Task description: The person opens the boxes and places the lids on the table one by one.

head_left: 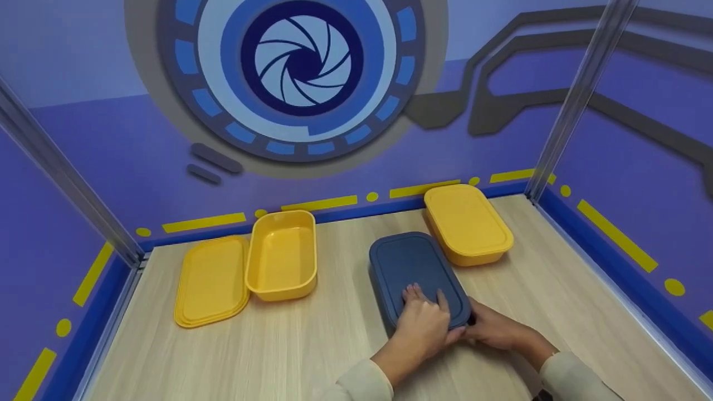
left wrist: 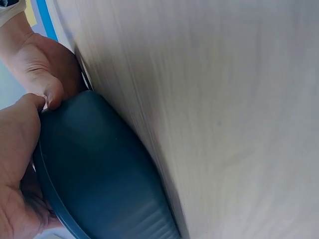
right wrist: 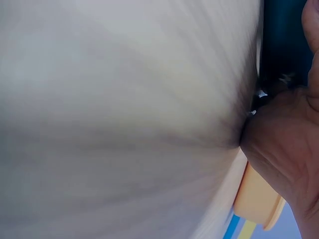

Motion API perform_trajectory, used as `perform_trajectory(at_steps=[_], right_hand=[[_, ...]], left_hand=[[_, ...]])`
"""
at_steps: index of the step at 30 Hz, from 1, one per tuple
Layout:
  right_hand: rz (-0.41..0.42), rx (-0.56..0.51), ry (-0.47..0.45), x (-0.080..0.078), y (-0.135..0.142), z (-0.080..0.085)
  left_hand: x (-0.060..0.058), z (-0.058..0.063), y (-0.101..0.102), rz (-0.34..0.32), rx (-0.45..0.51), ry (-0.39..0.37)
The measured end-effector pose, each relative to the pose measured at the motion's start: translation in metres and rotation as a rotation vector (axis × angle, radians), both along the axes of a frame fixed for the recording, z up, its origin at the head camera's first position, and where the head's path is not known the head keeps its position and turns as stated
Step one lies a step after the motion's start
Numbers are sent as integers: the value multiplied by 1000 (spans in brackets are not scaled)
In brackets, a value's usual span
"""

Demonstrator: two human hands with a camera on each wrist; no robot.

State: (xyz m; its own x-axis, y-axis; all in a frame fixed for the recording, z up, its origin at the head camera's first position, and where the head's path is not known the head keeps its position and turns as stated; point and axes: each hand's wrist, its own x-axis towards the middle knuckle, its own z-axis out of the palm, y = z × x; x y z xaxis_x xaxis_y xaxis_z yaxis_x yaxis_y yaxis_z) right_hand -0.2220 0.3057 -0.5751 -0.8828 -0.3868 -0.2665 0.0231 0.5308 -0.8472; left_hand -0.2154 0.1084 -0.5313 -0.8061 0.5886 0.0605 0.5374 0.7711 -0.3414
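Note:
A dark blue lidded box (head_left: 409, 262) rests on the table, right of the middle, with its lid on. My left hand (head_left: 420, 326) lies over the near end of the lid, fingers spread and pressing on top, thumb along the near edge. At the near right corner my right hand (head_left: 493, 328) grips the box, its thumb at the rim. The left wrist view has the box's side wall (left wrist: 104, 169) just above the tabletop, with both thumbs meeting at the rim. The right hand's fingertips are hidden behind the corner.
A yellow lidded box (head_left: 468, 223) stands close to the blue box's far right side. On the left are an open yellow box (head_left: 284, 253) with nothing inside and a yellow lid (head_left: 214, 281) lying beside it. Panel walls (head_left: 345, 167) border the wooden table (head_left: 289, 356).

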Motion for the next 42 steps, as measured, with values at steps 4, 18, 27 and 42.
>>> perform_trajectory(at_steps=[4,18,27,42], right_hand=[[-2,11,2,1,0,1],[20,-16,2,1,1,0],[32,-40,-15,-1,3,-2],[38,-30,-3,0,0,2]], left_hand=[[0,0,-1,-26,7,1],[-2,0,-4,-57,42,-30],[-5,6,-3,-73,52,-46],[1,0,-5,-96,70,94]])
